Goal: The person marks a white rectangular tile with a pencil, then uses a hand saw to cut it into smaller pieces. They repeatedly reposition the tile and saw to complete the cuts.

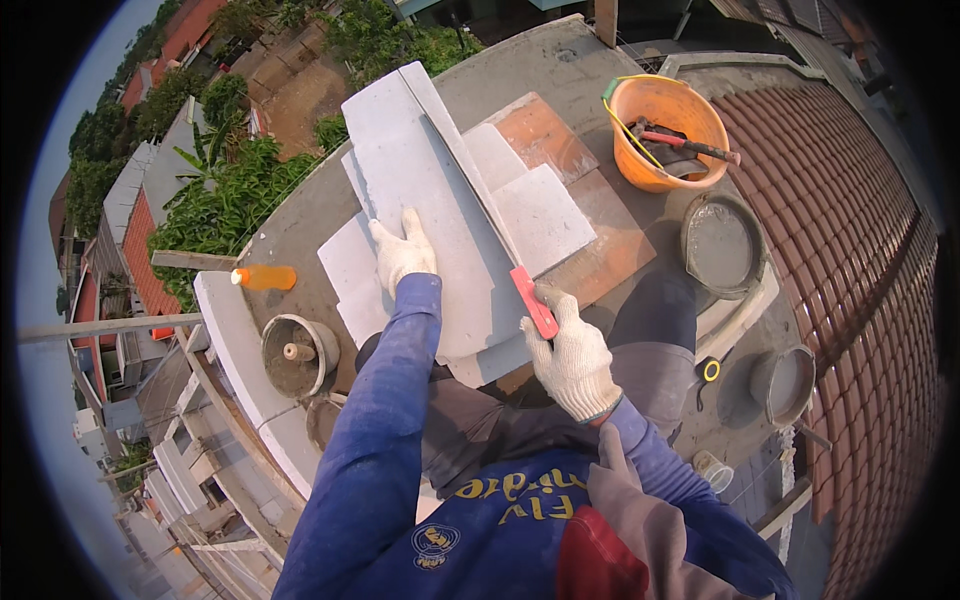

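Observation:
A handsaw with a red handle [535, 300] lies across a light grey concrete block [420, 170], its long blade slanting away to the far left. My right hand [575, 360], in a white knit glove, is closed around that handle. On the block's face, left of the blade, my gloved left hand [405, 255] rests with fingers spread. More pale block pieces [545, 220] sit to the right of the blade and beneath the block. Flat terracotta-coloured tiles [540, 135] lie under them. The blade's lower edge is partly hidden, so its depth in the block cannot be told.
At the right stand an orange bucket [650, 110] holding a red-handled tool, a round basin [722, 245], a grey pail [785, 385] and a tape measure [709, 370]. Leftward are an orange bottle [265, 278] and a mortar pail [300, 355]. A ledge drops away left; roof tiles [850, 210] slope right.

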The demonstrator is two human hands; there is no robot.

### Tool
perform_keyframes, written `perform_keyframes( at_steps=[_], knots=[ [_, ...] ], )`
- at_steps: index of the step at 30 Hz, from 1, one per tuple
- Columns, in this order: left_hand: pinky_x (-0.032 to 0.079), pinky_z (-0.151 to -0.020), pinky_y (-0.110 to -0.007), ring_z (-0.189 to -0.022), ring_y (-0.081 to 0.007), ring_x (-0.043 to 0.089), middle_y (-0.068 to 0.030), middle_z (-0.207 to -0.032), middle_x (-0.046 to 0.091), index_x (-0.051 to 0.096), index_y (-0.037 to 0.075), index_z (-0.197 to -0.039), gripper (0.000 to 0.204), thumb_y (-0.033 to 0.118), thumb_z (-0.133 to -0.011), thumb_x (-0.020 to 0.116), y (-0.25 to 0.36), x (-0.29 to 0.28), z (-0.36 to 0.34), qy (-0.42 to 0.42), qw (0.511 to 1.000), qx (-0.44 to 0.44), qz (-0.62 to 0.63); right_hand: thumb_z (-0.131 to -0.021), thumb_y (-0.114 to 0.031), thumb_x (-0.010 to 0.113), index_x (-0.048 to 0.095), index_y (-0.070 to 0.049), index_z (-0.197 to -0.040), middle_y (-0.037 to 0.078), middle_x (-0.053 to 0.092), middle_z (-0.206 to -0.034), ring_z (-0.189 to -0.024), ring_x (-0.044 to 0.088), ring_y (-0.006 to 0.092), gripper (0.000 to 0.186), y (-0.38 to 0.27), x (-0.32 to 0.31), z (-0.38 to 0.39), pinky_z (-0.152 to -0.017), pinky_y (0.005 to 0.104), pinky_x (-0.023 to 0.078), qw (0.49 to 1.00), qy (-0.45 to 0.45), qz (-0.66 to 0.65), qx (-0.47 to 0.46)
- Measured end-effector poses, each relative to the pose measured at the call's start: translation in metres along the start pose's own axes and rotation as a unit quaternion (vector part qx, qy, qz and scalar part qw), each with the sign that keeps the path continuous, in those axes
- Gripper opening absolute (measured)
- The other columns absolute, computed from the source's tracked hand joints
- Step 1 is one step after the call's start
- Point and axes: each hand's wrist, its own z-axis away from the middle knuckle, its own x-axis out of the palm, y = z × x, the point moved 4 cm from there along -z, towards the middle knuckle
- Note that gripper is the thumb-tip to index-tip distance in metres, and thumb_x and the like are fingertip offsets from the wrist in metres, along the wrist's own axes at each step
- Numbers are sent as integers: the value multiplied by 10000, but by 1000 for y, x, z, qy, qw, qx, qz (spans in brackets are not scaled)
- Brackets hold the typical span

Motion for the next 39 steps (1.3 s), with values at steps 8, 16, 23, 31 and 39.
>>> perform_keyframes(
  at_steps=[8,16,23,31,39],
  knots=[
    [480,-1321,-580,-1541,-497,661,-322,-1700,648,379,29,-1824,941,680,-1178,591,2,-1,-2,-23,1000,-16,-12,-1138,-304,758,616,-82,-1489,278,847,-1069,-1031,825,531,440,-39,33,-145,-874,613,645,1000,18,-10,-20],
    [558,-1252,-588,-1517,-514,676,-334,-1711,625,378,49,-1823,910,660,-1186,599,8,-9,4,-26,999,-22,-8,-1152,-317,747,600,-97,-1543,293,842,-1048,-1021,821,543,472,-32,38,-118,-892,630,638,999,27,7,-32],
    [567,-1241,-598,-1500,-517,686,-328,-1709,623,372,61,-1821,896,658,-1191,593,8,-10,8,-28,999,-22,2,-1143,-317,778,611,-96,-1570,286,858,-1139,-989,845,512,509,-7,-12,14,-870,585,659,999,29,13,-1],
    [575,-1221,-603,-1474,-518,702,-332,-1656,665,385,74,-1816,889,662,-1185,598,7,-10,5,-35,999,-33,16,-1133,-322,732,617,-80,-1423,302,837,-1052,-1051,816,554,395,-67,73,-244,-908,642,637,997,37,34,-61],
    [572,-1235,-593,-1481,-520,697,-313,-1698,639,352,77,-1839,904,650,-1185,597,8,-13,9,-32,999,-30,6,-1113,-231,822,605,-52,-1575,264,869,-1164,-1010,871,471,541,7,-22,51,-905,539,695,999,17,36,21]
  ],
)
